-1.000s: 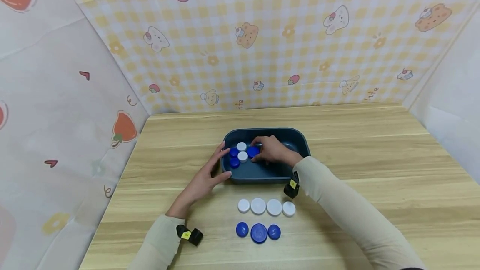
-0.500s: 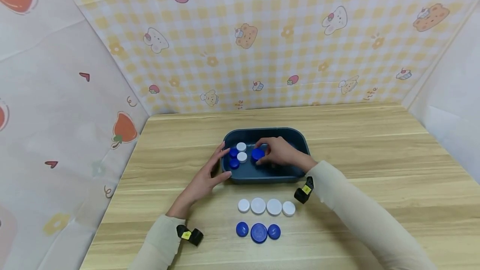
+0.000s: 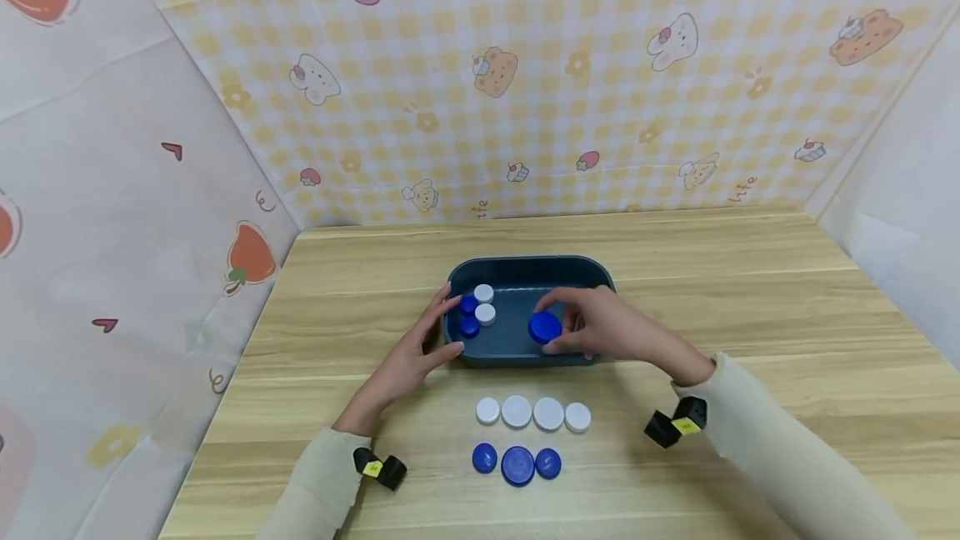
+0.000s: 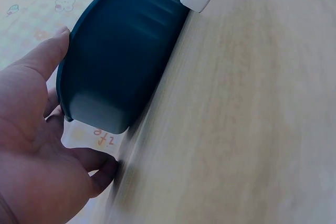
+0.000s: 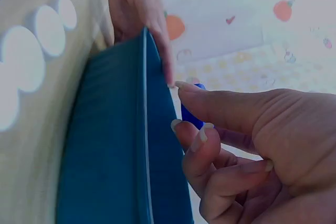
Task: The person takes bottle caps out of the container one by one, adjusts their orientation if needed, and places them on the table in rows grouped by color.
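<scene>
A dark teal tray (image 3: 510, 361) stands on the wooden table. Its left end holds two small blue caps (image 3: 468, 327) and two small white caps (image 3: 485, 314). My right hand (image 3: 600, 325) pinches a larger blue cap (image 3: 545, 327) over the tray's right half; in the right wrist view that blue cap (image 5: 192, 109) shows behind the thumb. My left hand (image 3: 402, 365) rests at the tray's left end, thumb and fingers spread; the left wrist view shows the left hand (image 4: 42, 124) touching the tray's rim (image 4: 64, 61).
In front of the tray lies a row of several white caps (image 3: 516, 412), and nearer to me a row of three blue caps (image 3: 518, 467). A patterned cloth (image 3: 555, 107) hangs behind the table, with white cloth (image 3: 112, 215) at the left side.
My right hand has moved right and towards me with the larger blue cap, away from the small caps at the tray's left end. My left hand and the tray have stayed in place.
</scene>
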The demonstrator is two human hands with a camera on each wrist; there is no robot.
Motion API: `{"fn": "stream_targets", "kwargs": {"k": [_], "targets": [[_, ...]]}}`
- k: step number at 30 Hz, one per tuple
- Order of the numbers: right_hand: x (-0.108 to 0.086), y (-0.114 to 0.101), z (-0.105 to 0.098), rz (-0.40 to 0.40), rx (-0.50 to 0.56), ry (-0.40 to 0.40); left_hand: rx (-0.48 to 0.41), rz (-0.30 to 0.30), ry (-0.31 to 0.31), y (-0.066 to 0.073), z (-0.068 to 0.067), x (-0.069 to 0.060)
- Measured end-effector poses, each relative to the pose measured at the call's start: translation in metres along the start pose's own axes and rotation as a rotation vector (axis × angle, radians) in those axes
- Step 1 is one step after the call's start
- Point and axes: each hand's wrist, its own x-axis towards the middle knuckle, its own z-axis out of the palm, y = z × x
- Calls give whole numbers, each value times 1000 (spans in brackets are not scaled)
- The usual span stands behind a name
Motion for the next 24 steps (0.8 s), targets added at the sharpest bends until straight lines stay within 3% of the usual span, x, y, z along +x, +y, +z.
{"fn": "stream_targets", "kwargs": {"k": [11, 18, 24], "targets": [[-47, -6, 17, 17, -9, -68, 11, -14, 9, 2, 2, 0], [-66, -2, 28, 16, 19, -90, -14, -26, -10, 32, -2, -7], [-81, 1, 39, 38, 65, -138, -22, -28, -14, 40, -3, -8]]}}
